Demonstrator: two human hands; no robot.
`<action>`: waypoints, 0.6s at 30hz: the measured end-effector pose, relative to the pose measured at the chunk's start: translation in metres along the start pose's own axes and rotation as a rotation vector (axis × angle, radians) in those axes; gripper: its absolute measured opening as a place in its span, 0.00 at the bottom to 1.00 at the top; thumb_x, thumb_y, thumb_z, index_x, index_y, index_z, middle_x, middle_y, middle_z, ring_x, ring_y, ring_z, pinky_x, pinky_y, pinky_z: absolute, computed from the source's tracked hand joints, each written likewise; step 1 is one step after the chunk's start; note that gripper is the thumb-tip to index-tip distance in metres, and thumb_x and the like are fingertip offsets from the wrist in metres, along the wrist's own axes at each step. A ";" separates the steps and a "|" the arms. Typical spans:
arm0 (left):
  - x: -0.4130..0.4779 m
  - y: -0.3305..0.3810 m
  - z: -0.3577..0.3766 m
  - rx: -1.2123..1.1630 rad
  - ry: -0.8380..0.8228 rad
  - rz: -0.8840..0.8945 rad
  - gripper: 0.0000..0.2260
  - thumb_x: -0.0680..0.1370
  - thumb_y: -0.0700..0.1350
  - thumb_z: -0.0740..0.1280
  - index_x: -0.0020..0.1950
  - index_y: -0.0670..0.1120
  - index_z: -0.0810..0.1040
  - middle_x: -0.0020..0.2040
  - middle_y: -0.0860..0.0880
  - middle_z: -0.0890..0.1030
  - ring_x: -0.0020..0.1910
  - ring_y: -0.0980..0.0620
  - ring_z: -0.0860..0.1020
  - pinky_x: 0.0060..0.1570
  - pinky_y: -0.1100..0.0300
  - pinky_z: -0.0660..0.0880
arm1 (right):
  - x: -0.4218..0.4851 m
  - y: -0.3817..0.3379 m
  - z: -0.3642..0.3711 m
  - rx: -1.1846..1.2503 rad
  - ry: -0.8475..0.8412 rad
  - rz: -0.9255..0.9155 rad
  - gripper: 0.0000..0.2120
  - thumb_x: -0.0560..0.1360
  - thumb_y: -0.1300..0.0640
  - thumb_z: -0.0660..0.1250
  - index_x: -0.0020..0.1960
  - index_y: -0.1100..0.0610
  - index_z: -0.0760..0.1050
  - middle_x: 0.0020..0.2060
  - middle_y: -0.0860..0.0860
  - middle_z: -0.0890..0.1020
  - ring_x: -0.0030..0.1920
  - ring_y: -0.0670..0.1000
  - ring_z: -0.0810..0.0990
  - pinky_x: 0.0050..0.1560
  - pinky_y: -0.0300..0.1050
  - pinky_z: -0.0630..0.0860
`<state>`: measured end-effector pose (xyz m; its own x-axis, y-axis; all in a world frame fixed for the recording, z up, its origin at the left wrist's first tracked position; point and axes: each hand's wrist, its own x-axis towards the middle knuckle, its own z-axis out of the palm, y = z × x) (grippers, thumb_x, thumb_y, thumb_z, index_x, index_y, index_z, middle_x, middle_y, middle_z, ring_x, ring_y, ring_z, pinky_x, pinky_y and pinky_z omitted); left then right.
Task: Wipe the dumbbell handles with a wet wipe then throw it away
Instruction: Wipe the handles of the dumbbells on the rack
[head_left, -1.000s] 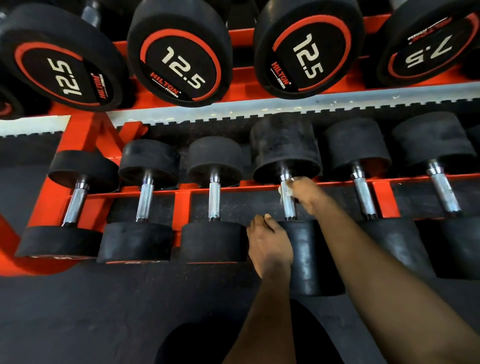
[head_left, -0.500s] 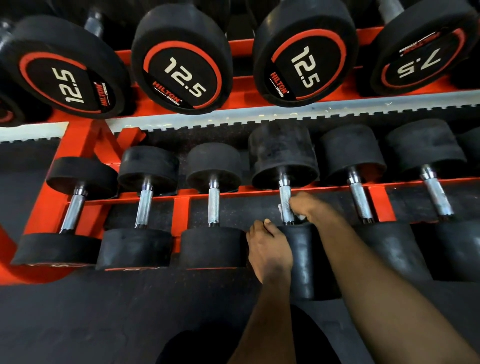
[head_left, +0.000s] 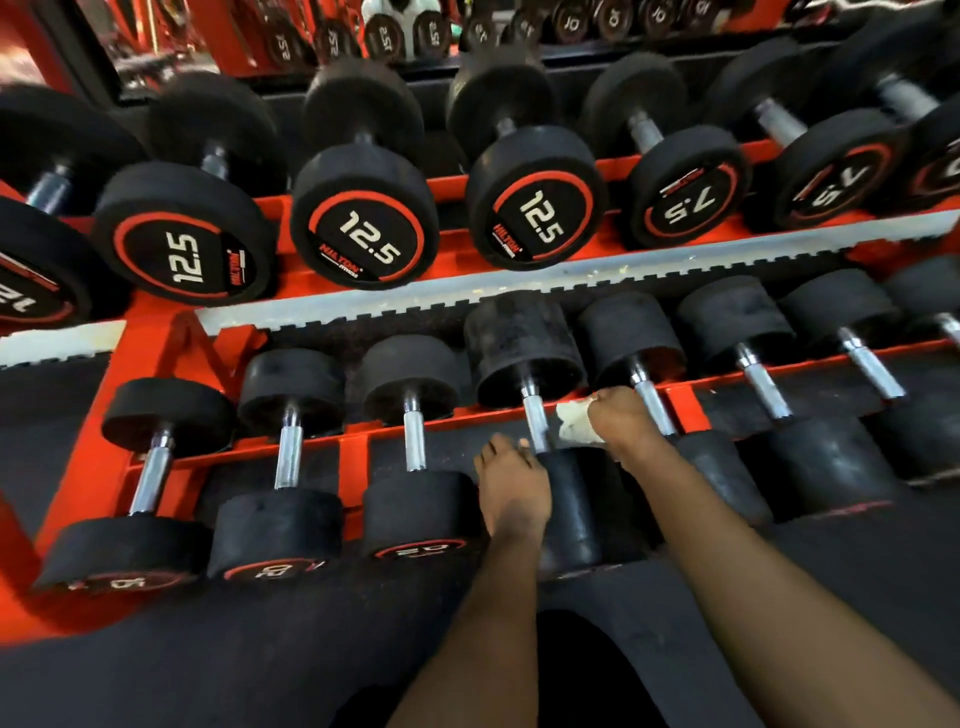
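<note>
On my feed, my right hand (head_left: 621, 422) grips a crumpled white wet wipe (head_left: 575, 427) just to the right of the chrome handle (head_left: 535, 421) of the fourth dumbbell (head_left: 524, 353) on the lower tier of the red rack (head_left: 156, 338). I cannot tell whether the wipe touches the handle. My left hand (head_left: 513, 491) rests on that dumbbell's near head (head_left: 576, 504). Three smaller dumbbells (head_left: 415, 514) lie to its left. The upper tier holds 12.5 dumbbells (head_left: 363, 239) and 7.5 dumbbells (head_left: 680, 200)
</note>
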<state>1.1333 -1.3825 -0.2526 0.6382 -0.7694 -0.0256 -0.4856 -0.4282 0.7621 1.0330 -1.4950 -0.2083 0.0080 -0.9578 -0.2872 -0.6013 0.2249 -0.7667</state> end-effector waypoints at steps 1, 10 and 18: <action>-0.003 0.006 -0.007 -0.007 0.017 0.048 0.10 0.84 0.45 0.58 0.60 0.41 0.73 0.60 0.41 0.78 0.63 0.42 0.71 0.63 0.49 0.68 | -0.008 0.001 -0.008 0.054 0.010 -0.001 0.12 0.69 0.58 0.68 0.51 0.61 0.82 0.47 0.61 0.84 0.48 0.60 0.84 0.41 0.47 0.81; -0.040 0.039 -0.053 0.021 0.113 0.364 0.09 0.83 0.42 0.59 0.57 0.40 0.76 0.56 0.40 0.79 0.60 0.41 0.73 0.58 0.47 0.70 | -0.086 0.023 -0.070 0.257 0.093 -0.072 0.06 0.73 0.67 0.61 0.45 0.58 0.73 0.48 0.60 0.80 0.40 0.56 0.81 0.28 0.46 0.80; -0.039 0.075 -0.052 0.264 0.044 0.679 0.08 0.82 0.41 0.60 0.57 0.43 0.76 0.56 0.43 0.78 0.61 0.44 0.72 0.59 0.47 0.72 | -0.057 0.072 -0.127 0.487 0.096 -0.143 0.09 0.58 0.57 0.66 0.36 0.55 0.81 0.42 0.56 0.85 0.47 0.60 0.83 0.57 0.60 0.79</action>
<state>1.1035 -1.3601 -0.1608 0.1657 -0.8885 0.4280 -0.9075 0.0325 0.4188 0.8882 -1.4467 -0.1741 -0.0236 -0.9921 -0.1233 -0.1575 0.1255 -0.9795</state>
